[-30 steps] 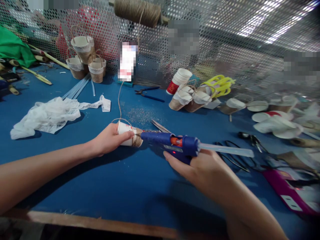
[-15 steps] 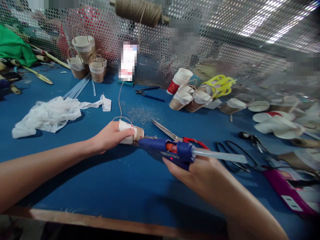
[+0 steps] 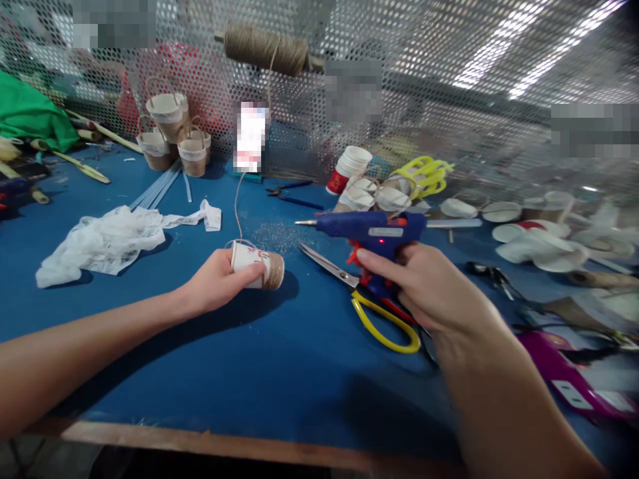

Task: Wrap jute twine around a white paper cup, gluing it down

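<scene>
My left hand is closed round a white paper cup lying on its side, its base end to the right. Brown twine wraps that end, and a strand runs from the cup up to the spool on the mesh. In my right hand is a blue hot glue gun, raised off the table with its nozzle pointing left, apart from the cup. A clear glue stick juts from its rear. Below it lie scissors with yellow and red handles.
Lace lies at left, near twine-covered cups with handles. Pliers sit at the back beside a phone. More cups and a purple power strip occupy the right. Perforated metal mesh closes off the rear.
The glue gun has moved away from the cup, up and to the right, and turned more side-on. The cup stays in my left hand, its twine-wrapped end now fully visible.
</scene>
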The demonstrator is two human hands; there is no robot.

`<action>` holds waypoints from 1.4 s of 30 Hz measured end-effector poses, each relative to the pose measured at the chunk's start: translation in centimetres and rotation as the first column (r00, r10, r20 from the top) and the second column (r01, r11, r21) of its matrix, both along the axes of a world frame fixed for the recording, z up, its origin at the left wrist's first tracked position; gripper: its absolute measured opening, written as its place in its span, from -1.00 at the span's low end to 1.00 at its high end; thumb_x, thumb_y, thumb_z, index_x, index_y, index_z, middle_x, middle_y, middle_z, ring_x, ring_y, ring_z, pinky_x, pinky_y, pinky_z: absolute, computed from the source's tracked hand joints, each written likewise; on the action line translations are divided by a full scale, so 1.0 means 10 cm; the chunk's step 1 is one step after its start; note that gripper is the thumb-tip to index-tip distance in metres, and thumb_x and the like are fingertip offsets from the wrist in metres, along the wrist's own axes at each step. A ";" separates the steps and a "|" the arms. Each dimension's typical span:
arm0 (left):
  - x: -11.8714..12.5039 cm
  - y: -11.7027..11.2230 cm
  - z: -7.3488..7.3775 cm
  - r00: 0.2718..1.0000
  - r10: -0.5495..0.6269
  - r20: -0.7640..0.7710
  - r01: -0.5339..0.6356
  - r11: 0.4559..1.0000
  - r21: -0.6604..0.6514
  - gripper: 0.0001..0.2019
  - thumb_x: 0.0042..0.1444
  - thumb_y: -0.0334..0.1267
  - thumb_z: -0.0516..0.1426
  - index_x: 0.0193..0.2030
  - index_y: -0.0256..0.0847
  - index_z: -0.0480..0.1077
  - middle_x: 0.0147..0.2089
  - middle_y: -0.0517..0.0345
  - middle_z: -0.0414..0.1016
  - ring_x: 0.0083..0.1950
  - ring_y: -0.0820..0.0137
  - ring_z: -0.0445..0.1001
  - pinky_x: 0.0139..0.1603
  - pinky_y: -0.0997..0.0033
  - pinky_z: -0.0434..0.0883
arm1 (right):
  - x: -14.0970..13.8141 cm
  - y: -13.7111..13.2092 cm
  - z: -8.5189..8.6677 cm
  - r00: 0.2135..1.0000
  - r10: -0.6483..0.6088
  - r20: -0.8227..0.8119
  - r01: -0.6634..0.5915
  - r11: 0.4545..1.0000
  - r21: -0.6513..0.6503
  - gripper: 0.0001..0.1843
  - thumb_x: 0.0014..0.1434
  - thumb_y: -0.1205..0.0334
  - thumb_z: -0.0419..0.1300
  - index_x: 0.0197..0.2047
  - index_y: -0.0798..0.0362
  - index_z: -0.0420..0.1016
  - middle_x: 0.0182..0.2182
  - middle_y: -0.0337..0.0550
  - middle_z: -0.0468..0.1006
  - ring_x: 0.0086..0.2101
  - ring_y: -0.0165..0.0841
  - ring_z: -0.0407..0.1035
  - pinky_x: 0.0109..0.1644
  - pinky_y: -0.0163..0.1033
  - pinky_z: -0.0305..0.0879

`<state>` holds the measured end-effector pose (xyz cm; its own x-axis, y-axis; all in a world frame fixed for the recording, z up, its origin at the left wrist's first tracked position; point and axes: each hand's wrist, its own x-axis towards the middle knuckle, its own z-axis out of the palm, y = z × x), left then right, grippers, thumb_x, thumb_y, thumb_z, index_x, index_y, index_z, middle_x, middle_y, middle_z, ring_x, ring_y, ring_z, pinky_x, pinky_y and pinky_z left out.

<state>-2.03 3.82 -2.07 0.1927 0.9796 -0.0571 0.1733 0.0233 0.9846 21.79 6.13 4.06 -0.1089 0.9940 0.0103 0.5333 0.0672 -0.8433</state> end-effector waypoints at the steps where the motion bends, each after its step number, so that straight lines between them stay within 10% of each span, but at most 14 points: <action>1: 0.00 -0.01 0.01 1.000 -0.014 -0.020 0.014 1.000 0.027 -0.74 -0.01 -0.17 0.08 -0.31 -0.35 0.40 -0.39 0.11 0.45 -0.41 0.47 0.35 -0.38 0.52 0.29 | 0.02 0.09 -0.03 0.998 -0.044 -0.053 0.042 0.998 -0.037 -0.75 -0.11 0.04 0.22 -0.51 0.05 0.35 -0.56 -0.23 0.42 -0.55 -0.42 0.29 -0.51 -0.29 0.25; 11: -0.02 -0.09 -0.01 0.983 -0.099 -0.156 0.118 0.987 0.112 -0.78 0.01 -0.19 0.03 -0.45 -0.32 0.34 -0.50 0.22 0.31 -0.49 0.52 0.22 -0.46 0.54 0.23 | 0.06 0.75 -0.42 0.978 -0.151 0.144 0.159 0.986 -0.047 -0.69 0.04 0.13 0.10 -0.65 0.06 0.21 -0.65 -0.19 0.32 -0.64 -0.48 0.20 -0.53 -0.26 0.21; 18: -0.01 -0.12 0.00 0.976 -0.144 -0.162 0.164 0.979 0.118 -0.78 0.04 -0.20 0.01 -0.47 -0.32 0.29 -0.53 0.25 0.19 -0.52 0.55 0.12 -0.51 0.55 0.17 | -0.05 0.68 -0.37 0.904 -0.140 0.404 0.083 0.984 0.155 -0.72 -0.02 0.19 0.14 -0.68 0.05 0.24 -0.51 0.00 0.40 -0.26 -0.14 0.32 -0.22 -0.06 0.18; 22: 0.01 -0.18 0.02 0.960 -0.173 -0.221 0.217 0.956 0.198 -0.81 0.05 -0.24 0.00 -0.50 -0.30 0.26 -0.54 0.27 0.17 -0.54 0.56 0.09 -0.57 0.58 0.12 | -0.41 0.31 -0.13 0.907 0.162 0.388 -0.226 0.966 0.125 -0.76 0.04 0.07 0.10 -0.42 0.06 0.44 -0.32 -0.11 0.48 -0.23 -0.31 0.33 -0.13 -0.21 0.19; 26: 0.02 -0.23 0.03 0.924 -0.250 -0.290 0.332 0.900 0.282 -0.84 0.04 -0.30 -0.01 -0.51 -0.29 0.25 -0.58 0.29 0.16 -0.57 0.58 0.09 -0.60 0.61 0.11 | -0.70 0.07 -0.03 0.779 0.612 0.136 -0.604 0.790 -0.101 -0.69 0.07 0.08 0.08 -0.23 0.15 0.41 -0.28 -0.12 0.49 -0.29 -0.40 0.34 -0.21 -0.29 0.25; 33: 0.02 -0.23 0.02 0.895 -0.267 -0.356 0.386 0.864 0.323 -0.88 -0.01 -0.33 0.01 -0.50 -0.30 0.28 -0.58 0.29 0.20 -0.57 0.57 0.12 -0.57 0.59 0.13 | -0.72 -0.02 -0.08 0.843 0.536 0.055 -0.529 0.842 -0.101 -0.91 0.01 0.27 0.13 -0.41 0.12 0.38 -0.44 -0.24 0.43 -0.43 -0.49 0.27 -0.35 -0.36 0.21; 42: 0.03 -0.23 0.07 0.959 -0.202 0.199 0.221 0.972 -0.078 -0.80 -0.01 -0.21 0.12 -0.34 -0.33 0.39 -0.45 0.19 0.40 -0.48 0.53 0.26 -0.42 0.56 0.25 | -0.63 -0.17 0.02 0.909 0.343 -0.237 -0.318 0.938 0.135 -0.87 -0.02 0.34 0.18 -0.31 0.07 0.41 -0.41 -0.28 0.49 -0.38 -0.49 0.38 -0.25 -0.34 0.32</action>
